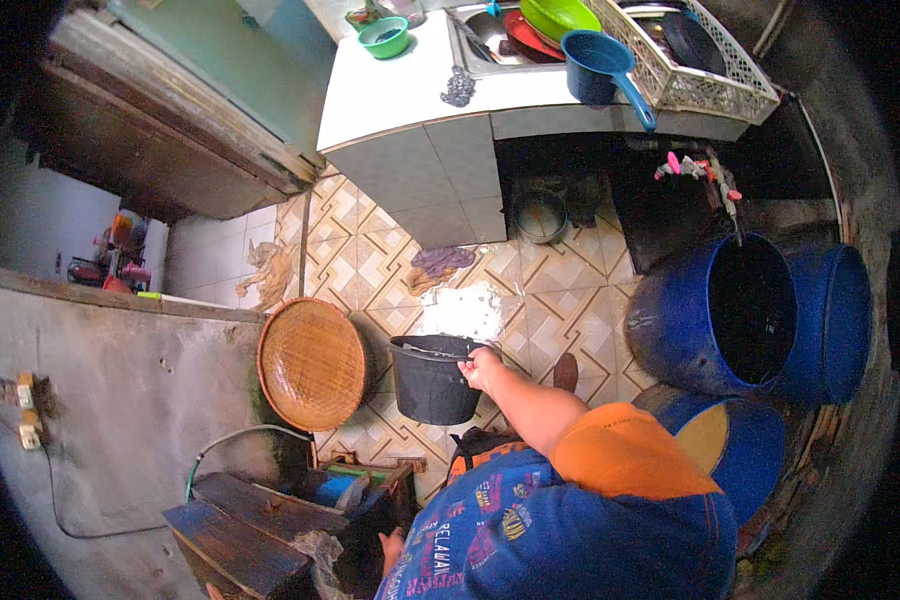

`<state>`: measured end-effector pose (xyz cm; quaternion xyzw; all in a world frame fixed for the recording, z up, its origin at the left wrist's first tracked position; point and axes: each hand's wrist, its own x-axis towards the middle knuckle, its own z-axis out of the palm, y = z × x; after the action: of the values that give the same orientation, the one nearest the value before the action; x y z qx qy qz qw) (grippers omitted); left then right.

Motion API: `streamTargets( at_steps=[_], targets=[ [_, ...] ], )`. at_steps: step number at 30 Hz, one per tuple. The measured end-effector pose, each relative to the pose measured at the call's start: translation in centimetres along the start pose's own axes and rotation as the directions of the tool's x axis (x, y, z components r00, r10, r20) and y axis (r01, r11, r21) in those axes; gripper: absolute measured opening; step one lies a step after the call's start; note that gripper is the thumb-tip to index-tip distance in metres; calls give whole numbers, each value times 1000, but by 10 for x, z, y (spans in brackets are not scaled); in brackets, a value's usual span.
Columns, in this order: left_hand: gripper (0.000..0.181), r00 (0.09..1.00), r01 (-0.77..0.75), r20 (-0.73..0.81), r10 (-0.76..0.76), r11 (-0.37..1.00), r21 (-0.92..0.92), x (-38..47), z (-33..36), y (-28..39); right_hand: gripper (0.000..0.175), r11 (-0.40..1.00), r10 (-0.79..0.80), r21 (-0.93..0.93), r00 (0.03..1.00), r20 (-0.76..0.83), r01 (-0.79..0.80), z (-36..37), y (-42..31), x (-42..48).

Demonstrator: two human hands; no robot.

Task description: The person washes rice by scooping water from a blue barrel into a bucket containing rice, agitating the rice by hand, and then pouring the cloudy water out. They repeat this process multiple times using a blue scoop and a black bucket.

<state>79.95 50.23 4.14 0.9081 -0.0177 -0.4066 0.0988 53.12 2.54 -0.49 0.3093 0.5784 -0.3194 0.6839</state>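
Near the middle of the view, my right hand (482, 369) grips the rim or handle of a black plastic bucket (436, 390); which of the two is unclear. The bucket is upright, and its inside is mostly hidden. My left hand (393, 546) hangs low beside my body, partly hidden by my shirt, next to a dark wooden box (247, 525). A round woven bamboo tray (313, 364) stands tilted to the left of the bucket. On the wet tiled floor ahead lies a crumpled cloth (439, 268).
Blue plastic barrels (667, 315) stand at the right beneath a tap (720, 180). Ahead is a white counter (397, 90) with a blue dipper (598, 71), a green basin (384, 39) and a dish crate (712, 90). Another cloth (268, 274) lies by the doorway.
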Motion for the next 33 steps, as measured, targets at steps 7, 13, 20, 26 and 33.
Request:
streamTargets(
  at_steps=[7,13,20,26,33],
  targets=[
    [82,995,84,71,-68,959,-271,-24,-6,40,2,1000,1,28,1000,14,-1,-8,-27,31],
    [79,996,53,86,-28,952,-301,-40,-2,139,11,988,30,-156,997,71,-18,-45,-69,-3],
    [73,984,-106,98,146,939,-328,-30,14,199,18,957,-214,-162,963,162,240,-88,-102,-55],
    [70,976,-81,171,136,952,-297,-34,30,215,23,857,-439,-215,882,171,468,-120,-127,-95],
    [60,960,-102,188,208,884,-456,0,52,172,22,524,-684,-460,676,275,717,-149,-151,-114]
  ],
)
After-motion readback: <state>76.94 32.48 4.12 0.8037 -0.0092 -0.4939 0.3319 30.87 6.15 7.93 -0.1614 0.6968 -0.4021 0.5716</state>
